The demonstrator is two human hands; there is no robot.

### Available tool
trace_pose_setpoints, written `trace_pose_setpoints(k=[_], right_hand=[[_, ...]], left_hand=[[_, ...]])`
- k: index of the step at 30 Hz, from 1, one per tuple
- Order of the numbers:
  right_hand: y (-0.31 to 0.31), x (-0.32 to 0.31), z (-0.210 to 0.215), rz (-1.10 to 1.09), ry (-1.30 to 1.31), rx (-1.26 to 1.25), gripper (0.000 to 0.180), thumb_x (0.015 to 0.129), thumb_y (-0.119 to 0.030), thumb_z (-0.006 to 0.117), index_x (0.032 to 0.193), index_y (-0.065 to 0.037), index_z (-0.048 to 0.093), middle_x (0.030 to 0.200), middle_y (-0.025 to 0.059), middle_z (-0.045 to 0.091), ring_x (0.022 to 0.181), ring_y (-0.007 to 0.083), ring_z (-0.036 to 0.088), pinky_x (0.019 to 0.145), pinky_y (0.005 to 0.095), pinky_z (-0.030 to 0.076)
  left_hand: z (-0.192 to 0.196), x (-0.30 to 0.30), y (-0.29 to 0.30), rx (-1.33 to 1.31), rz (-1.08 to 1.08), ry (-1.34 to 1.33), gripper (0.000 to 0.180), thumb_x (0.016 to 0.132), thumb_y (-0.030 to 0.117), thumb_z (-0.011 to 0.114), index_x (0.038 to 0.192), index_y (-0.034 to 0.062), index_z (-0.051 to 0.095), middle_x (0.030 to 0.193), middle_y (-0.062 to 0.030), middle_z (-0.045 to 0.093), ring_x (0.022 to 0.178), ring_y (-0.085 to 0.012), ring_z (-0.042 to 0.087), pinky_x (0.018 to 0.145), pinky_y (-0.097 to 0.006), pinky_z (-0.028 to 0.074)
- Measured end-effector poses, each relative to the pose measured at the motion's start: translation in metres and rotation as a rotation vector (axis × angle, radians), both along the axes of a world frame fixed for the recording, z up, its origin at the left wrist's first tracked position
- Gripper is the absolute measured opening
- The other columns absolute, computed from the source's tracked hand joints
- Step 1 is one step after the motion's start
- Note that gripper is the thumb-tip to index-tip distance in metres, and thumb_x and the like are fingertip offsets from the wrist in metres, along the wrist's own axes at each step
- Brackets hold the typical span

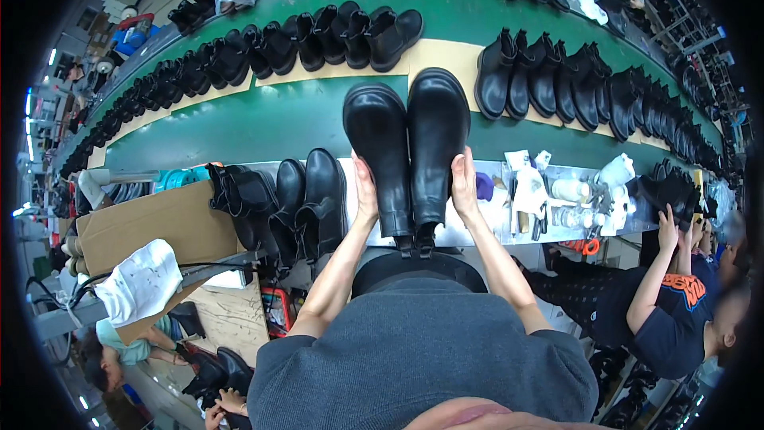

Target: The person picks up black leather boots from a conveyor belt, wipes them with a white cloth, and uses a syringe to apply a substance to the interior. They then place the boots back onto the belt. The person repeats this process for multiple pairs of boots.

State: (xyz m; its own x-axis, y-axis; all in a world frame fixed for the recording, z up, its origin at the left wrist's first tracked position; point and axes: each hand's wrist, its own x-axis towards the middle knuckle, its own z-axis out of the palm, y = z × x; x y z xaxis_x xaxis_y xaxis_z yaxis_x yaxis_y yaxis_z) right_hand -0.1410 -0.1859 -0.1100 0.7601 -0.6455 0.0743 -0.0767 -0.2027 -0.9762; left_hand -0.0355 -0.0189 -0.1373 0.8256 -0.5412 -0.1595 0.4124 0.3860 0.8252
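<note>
A pair of black ankle boots is held side by side in front of me, toes pointing away over the green conveyor belt (263, 123). My left hand (365, 191) presses the outer side of the left boot (380, 155). My right hand (465, 187) presses the outer side of the right boot (436, 139). The boots touch each other along their inner sides, with their pull tabs toward my chest.
Rows of black boots (318, 40) stand on tan sheets along the belt, more (557, 80) to the right. Several boots (290, 207) stand on the bench at my left beside a cardboard box (151, 223). Tools and rags (557, 191) lie right. A person (676, 302) works at the right, another (127, 346) lower left.
</note>
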Motion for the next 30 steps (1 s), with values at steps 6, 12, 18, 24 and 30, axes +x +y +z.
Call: trace_pose_setpoints(k=[6, 12, 18, 24, 30], right_hand=[[-0.03, -0.004, 0.024, 0.481, -0.101, 1.574, 0.058, 0.093, -0.053, 0.046, 0.109, 0.001, 0.059, 0.091, 0.0104, 0.063, 0.072, 0.015, 0.062, 0.065, 0.0297, 0.052], [-0.017, -0.025, 0.014, 0.497, -0.168, 1.67, 0.059, 0.092, -0.053, 0.048, 0.108, 0.002, 0.058, 0.093, 0.0135, 0.064, 0.077, 0.0199, 0.062, 0.069, 0.0313, 0.05], [-0.016, -0.028, 0.003, 0.443, -0.171, 1.663, 0.06, 0.09, -0.054, 0.05, 0.107, 0.003, 0.057, 0.095, 0.0165, 0.064, 0.082, 0.0247, 0.062, 0.073, 0.033, 0.049], [-0.036, -0.015, -0.013, 0.128, -0.012, 1.246, 0.061, 0.089, -0.054, 0.052, 0.106, 0.004, 0.056, 0.097, 0.0196, 0.065, 0.088, 0.0296, 0.063, 0.077, 0.0347, 0.047], [-0.038, 0.002, 0.003, -0.137, 0.335, -0.229, 0.07, 0.084, -0.057, 0.056, 0.11, 0.008, 0.048, 0.097, 0.0326, 0.061, 0.095, 0.0461, 0.059, 0.083, 0.046, 0.044]], left_hand=[[0.05, 0.016, 0.027, -0.328, -0.338, 0.811, 0.066, 0.092, 0.062, 0.038, 0.12, 0.0039, 0.053, 0.094, -0.0122, 0.063, 0.084, -0.0235, 0.063, 0.077, -0.036, 0.051], [0.044, 0.003, 0.039, -0.34, -0.323, 0.841, 0.064, 0.092, 0.057, 0.041, 0.125, 0.0023, 0.049, 0.104, -0.0125, 0.06, 0.094, -0.0228, 0.059, 0.084, -0.035, 0.047], [0.037, 0.003, 0.037, -0.314, -0.314, 0.866, 0.064, 0.093, 0.053, 0.045, 0.13, 0.0007, 0.045, 0.115, -0.0129, 0.056, 0.104, -0.022, 0.055, 0.091, -0.034, 0.043], [0.035, 0.013, 0.032, -0.139, -0.251, 0.811, 0.065, 0.094, 0.048, 0.049, 0.135, -0.0009, 0.041, 0.125, -0.0132, 0.053, 0.114, -0.0212, 0.052, 0.099, -0.033, 0.039], [0.04, 0.031, 0.043, 0.311, -0.265, -0.078, 0.058, 0.1, 0.039, 0.036, 0.142, 0.0003, 0.03, 0.142, -0.0078, 0.04, 0.131, -0.0171, 0.036, 0.108, -0.031, 0.029]])
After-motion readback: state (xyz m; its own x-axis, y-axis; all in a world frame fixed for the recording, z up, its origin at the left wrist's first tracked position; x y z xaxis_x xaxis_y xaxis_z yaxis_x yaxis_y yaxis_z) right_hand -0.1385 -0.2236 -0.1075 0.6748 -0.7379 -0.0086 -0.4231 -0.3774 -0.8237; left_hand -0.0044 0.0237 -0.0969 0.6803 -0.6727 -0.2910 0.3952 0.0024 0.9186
